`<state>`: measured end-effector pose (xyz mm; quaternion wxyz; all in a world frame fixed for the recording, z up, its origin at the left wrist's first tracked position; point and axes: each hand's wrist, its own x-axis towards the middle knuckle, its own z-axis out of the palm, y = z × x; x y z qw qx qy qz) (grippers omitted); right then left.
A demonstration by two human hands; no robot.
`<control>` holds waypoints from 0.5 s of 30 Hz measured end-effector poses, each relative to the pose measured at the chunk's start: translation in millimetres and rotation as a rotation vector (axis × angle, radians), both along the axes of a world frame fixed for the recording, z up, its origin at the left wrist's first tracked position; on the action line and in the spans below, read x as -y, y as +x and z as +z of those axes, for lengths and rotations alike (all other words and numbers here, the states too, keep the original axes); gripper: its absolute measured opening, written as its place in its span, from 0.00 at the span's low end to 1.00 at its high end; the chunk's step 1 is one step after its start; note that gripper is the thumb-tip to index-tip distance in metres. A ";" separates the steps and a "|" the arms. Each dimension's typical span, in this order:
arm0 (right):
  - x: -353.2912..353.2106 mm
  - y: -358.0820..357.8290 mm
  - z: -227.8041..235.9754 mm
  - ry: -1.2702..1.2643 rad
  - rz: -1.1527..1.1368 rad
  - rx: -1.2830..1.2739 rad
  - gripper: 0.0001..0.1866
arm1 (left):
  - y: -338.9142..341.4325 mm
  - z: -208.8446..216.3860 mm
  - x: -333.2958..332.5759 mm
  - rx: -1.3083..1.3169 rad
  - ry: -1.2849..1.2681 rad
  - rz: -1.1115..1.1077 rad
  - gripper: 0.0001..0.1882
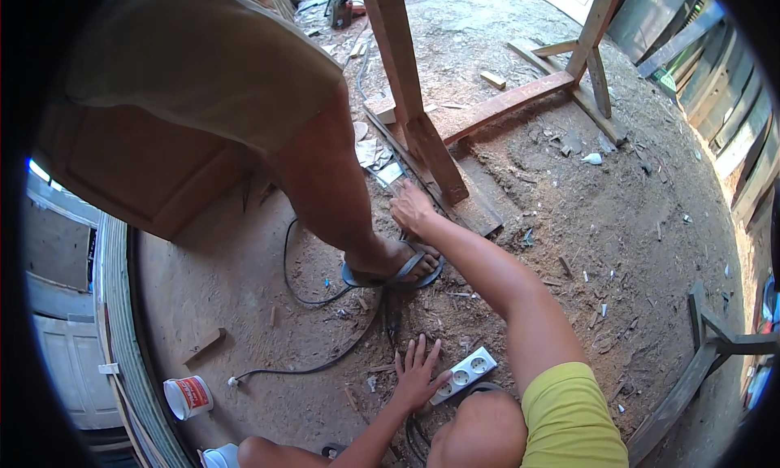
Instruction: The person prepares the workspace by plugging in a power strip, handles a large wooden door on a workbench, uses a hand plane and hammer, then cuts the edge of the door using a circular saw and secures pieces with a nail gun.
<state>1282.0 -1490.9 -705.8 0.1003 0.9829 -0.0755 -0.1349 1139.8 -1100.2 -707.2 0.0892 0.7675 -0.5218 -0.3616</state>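
My left hand (416, 379) rests low over the dusty ground with its fingers spread, the thumb at the edge of a white power strip (461, 376) with round sockets. Dark cable runs under and around the strip. Stretched far forward, my right hand (412, 208) has its fingers bent together near a small white packet (390, 173) and the foot of a wooden stand (439, 159). What those fingers hold, if anything, is too small to make out. Between my hands stands another person's foot in a blue flip-flop (398, 277).
A black cable with a white plug (234, 381) curves across the floor at left. Nearby are a white bucket (180, 397) with a red label and a wood offcut (205, 346). A panelled wooden piece (130, 167) stands behind the person's leg. Sawdust and scraps cover the ground.
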 end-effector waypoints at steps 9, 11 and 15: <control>-1.2 -70.4 -0.8 0.052 0.084 0.171 0.15 | 16.6 27.3 21.7 0.046 -0.424 0.158 0.27; 4.5 -75.4 2.0 0.204 0.019 0.103 0.10 | 22.4 27.6 26.0 0.036 -0.439 0.150 0.27; -12.8 -93.9 24.2 0.406 -0.010 0.244 0.10 | 31.3 31.0 25.7 0.037 -0.477 0.196 0.26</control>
